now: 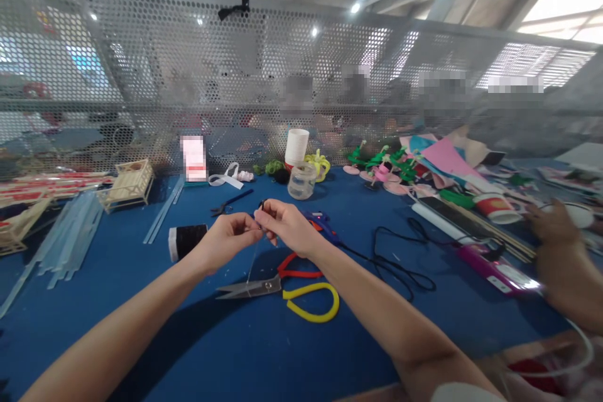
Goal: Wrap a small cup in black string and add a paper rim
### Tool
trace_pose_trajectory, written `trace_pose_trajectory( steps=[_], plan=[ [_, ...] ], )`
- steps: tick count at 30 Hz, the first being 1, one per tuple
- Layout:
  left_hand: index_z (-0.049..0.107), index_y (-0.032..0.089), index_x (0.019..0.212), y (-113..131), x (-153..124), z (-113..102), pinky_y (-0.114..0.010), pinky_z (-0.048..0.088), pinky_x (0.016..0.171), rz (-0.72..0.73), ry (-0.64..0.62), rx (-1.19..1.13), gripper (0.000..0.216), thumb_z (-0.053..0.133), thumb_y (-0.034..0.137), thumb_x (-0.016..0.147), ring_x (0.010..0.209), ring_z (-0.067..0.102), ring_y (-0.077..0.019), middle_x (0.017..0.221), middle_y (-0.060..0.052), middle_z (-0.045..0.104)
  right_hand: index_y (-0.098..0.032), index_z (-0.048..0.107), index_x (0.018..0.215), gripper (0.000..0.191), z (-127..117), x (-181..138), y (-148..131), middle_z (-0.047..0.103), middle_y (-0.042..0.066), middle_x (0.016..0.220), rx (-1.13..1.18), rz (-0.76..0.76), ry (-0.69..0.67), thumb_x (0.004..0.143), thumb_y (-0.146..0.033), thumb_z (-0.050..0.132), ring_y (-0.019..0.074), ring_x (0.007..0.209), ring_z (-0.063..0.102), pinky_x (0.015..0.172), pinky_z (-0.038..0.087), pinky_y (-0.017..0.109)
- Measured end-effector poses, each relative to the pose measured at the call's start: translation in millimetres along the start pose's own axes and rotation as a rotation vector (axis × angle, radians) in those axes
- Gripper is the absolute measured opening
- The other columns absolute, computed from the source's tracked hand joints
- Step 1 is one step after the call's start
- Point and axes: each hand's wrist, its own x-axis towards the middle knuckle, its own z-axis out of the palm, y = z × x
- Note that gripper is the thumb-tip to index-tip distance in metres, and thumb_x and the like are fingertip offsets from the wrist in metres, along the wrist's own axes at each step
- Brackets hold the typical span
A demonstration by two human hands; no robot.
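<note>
My left hand [228, 240] and my right hand [289, 226] meet at the fingertips above the blue table, both closed in a pinch. A small dark piece [262, 204] shows at the top of my right fingers; its kind is too small to tell. What the left fingertips hold is hidden. From between the hands a thin pale strand [252, 264] hangs down. Below them lie scissors [308, 294] with one red and one yellow handle, blades apart. Beside my left wrist is a spool of black thread [191, 240]. A blue glue gun [323, 225] lies partly behind my right hand.
Pliers [230, 202] and a clear jar [302, 182] stand beyond the hands. Glue sticks [78, 232] and small wooden furniture [127, 185] lie left. Rightward are a black cord [400, 257], a purple device [497, 269], felt sheets [452, 154] and another person's arm [565, 264].
</note>
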Motion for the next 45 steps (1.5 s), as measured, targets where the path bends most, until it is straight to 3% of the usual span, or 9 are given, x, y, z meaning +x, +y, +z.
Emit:
trace_pose_trajectory(
  steps=[16,26,34,45],
  plan=[
    [0.047,0.015,0.056,5,-5,8,-0.021,0.017,0.042,0.023,0.071,-0.046,0.017,0.056,0.028,0.062,0.043,0.027,-0.0041,0.047,0.008,0.038,-0.019,0.038,0.061,0.028,2,-4,1,0.039,-0.009,0.043,-0.065,-0.093,0.003,0.077,-0.038,0.050,0.0048,0.036,0.037,0.036,0.031,0.017],
    [0.049,0.014,0.061,15,-11,-6,-0.019,0.015,0.040,0.003,-0.082,0.025,0.013,0.056,0.025,0.065,0.043,0.025,-0.0025,0.053,0.007,0.040,-0.019,0.039,0.061,0.031,2,-9,-3,0.040,-0.009,0.042,-0.040,-0.111,-0.019,0.075,-0.043,0.052,0.0048,0.036,0.036,0.036,0.031,0.018],
    [0.048,0.015,0.061,12,-11,-6,-0.019,0.017,0.040,0.062,-0.024,0.151,0.012,0.052,0.025,0.067,0.041,0.022,-0.0036,0.047,0.009,0.033,-0.019,0.038,0.061,0.031,1,-9,-5,0.040,-0.009,0.041,-0.055,-0.113,-0.009,0.075,-0.043,0.052,0.0047,0.034,0.036,0.036,0.030,0.018],
    [0.049,0.014,0.059,8,-11,-3,-0.020,0.023,0.045,0.129,0.054,0.212,0.012,0.051,0.025,0.064,0.047,0.029,-0.0055,0.050,0.006,0.040,-0.019,0.037,0.058,0.033,2,-8,-9,0.039,-0.008,0.040,-0.270,-0.145,0.066,0.076,-0.044,0.051,0.0060,0.035,0.037,0.037,0.028,0.019]
  ],
)
